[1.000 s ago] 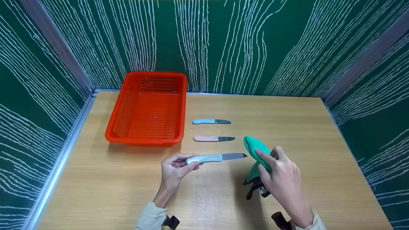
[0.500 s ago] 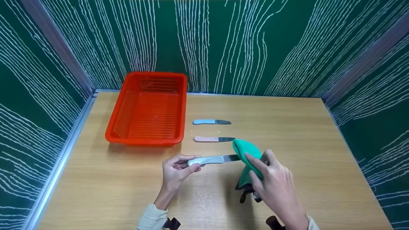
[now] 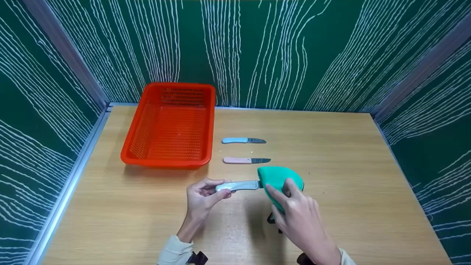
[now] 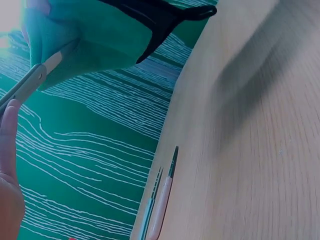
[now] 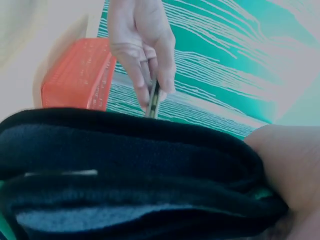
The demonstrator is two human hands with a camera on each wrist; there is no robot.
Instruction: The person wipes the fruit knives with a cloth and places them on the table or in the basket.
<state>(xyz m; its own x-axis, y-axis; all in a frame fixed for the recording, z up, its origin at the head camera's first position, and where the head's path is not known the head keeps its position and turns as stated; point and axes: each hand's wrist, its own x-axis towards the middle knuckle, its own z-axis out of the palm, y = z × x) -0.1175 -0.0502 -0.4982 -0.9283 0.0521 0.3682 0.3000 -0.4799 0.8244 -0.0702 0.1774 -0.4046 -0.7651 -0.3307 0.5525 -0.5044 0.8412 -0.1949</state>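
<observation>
My left hand (image 3: 200, 197) holds a folding knife (image 3: 241, 185) by its pale blue-grey handle, thumb on top, blade pointing right. My right hand (image 3: 300, 219) pinches a folded green cloth piece (image 3: 278, 176) with black trim and a hanging black loop. The cloth covers most of the blade in the head view; the left wrist view shows part of the blade (image 4: 53, 61) against the green fabric. Close up in the right wrist view, the black-edged opening (image 5: 110, 145) of the cloth piece faces the camera, with the left hand beyond it.
Two more knives lie unfolded on the wooden table (image 3: 349, 154): one with a light blue handle (image 3: 235, 140), one with a pink handle (image 3: 237, 160). A red plastic basket (image 3: 167, 162) stands at the back left. Green walls (image 3: 254, 55) with white lines enclose the table.
My right hand has moved left with the green cloth, from beside the knife tip to over the blade. The left hand and its knife have barely shifted.
</observation>
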